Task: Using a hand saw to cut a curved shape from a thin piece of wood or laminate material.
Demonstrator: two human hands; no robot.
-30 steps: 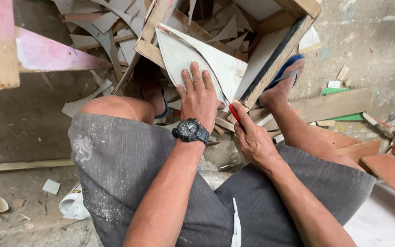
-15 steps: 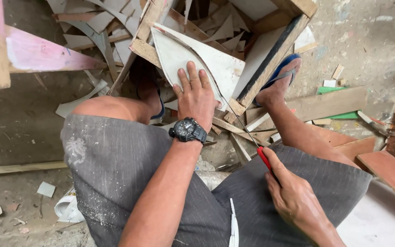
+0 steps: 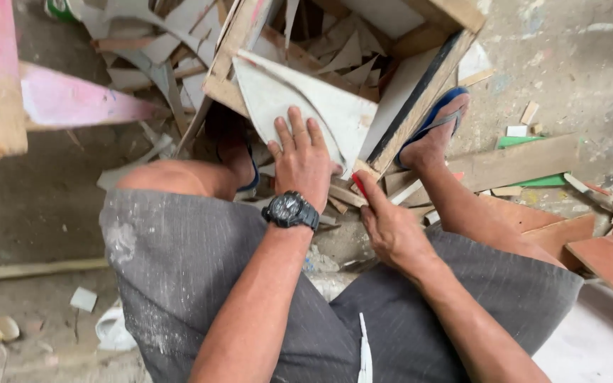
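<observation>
Concrete floor (image 3: 576, 64): wooden box (image 3: 420, 85) holds white offcuts (image 3: 335, 57), left hand (image 3: 303, 159) pressing one.

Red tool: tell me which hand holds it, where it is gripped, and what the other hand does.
The right hand grips the red tool by its lower end. The left hand presses flat on the white panel piece.

Left hand (image 3: 303, 159) presses flat on a white panel piece (image 3: 285, 96); right hand (image 3: 391, 227) grips a red tool (image 3: 360, 186) just beside its edge
</observation>
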